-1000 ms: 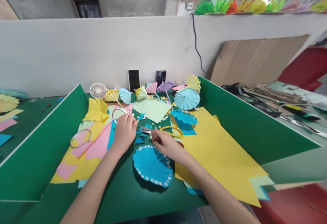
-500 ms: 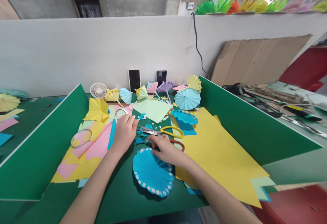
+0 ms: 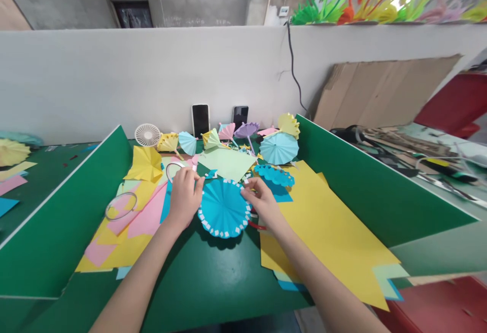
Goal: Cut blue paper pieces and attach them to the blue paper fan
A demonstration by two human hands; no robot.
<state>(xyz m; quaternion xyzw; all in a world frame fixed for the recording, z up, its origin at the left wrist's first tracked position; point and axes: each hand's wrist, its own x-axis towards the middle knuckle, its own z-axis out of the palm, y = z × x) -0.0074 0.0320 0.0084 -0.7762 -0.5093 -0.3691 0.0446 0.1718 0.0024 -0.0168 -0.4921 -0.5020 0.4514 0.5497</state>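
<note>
In my right hand the thumb and fingers pinch the upper right edge of a blue pleated paper disc. Small white squares line the disc's rim. My left hand is closed at the disc's left side, and a thin tape roll shows behind its knuckles, apparently held in it. Whether the left fingertips also touch the disc is hard to tell. Part of a red scissor handle shows under my right hand; the yellow-handled scissors are hidden.
Yellow sheets cover the right side, and a scalloped blue paper piece lies near them. Pink paper and another ring lie left. Paper umbrellas, a fan and two phones stand behind. Green dividers flank the desk.
My right hand has taken the blue disc by its edge and moved it up and away from me, over the scissors. The tape roll has shifted slightly left; my left hand has barely moved.
</note>
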